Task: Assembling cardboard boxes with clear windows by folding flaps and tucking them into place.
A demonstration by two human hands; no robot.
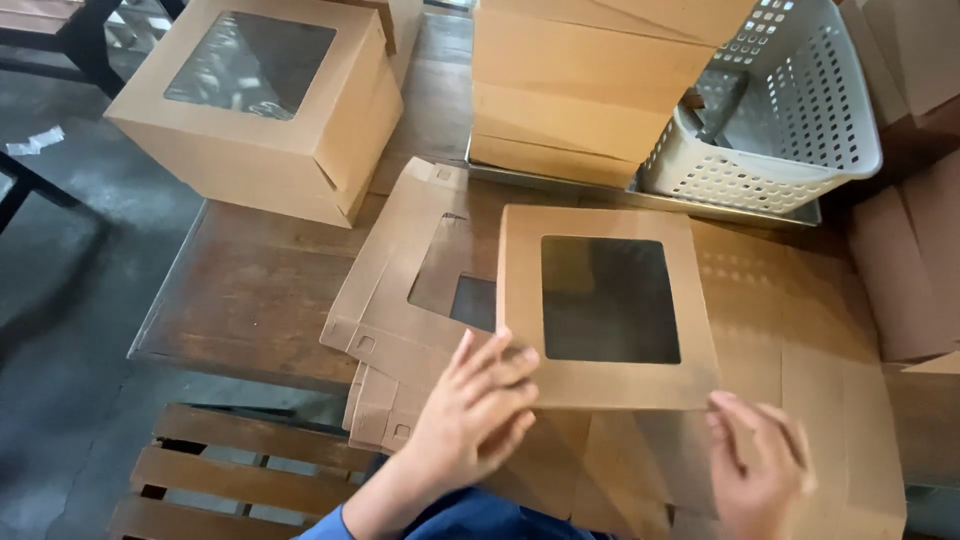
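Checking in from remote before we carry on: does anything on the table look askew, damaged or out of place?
Nothing looks damaged. The flat windowed blanks under the left hand lie fanned and skewed, overhanging the table edge. The finished windowed box at the far left corner also overhangs the edge. The right hand touches the box being folded.

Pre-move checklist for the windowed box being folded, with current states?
1. Left hand on the windowed box: ok, fingers lie on its near left corner.
2. Right hand on the box: ok, fingertips at the near right corner.
3. Window film intact: cannot tell, the pane reads dark.
4. Box panels squared up: cannot tell, only the top face shows.
5. Flat blanks out of the way: not ok, they lie directly under and left of the box.
6. Finished box and white basket apart from the work: ok, both sit further back on the table.
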